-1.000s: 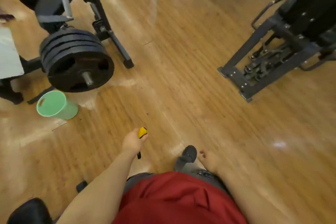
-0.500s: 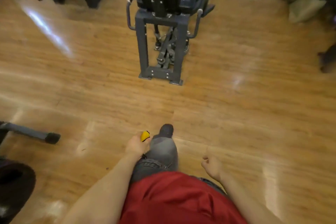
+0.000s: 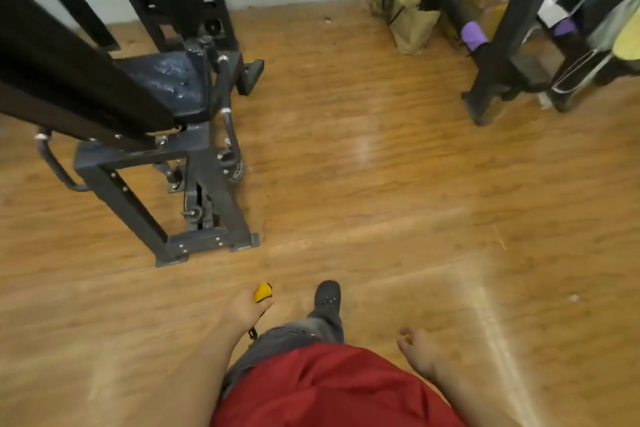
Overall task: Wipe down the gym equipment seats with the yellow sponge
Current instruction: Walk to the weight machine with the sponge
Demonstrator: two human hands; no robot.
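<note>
Gripping hand: left hand (image 3: pixel 246 308) curled round yellow sponge (image 3: pixel 263 292)
Right hand (image 3: pixel 417 347): loosely curled, holding nothing
Seat (image 3: pixel 173 83): far left

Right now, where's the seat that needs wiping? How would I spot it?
Find the big dark machine standing on the wooden floor at the left, near the pale wall. Its seat is the flat dark-blue pad set low between the curved side handles. Unlike the plain black bars around it, its top shows pale scuffed patches.
</note>
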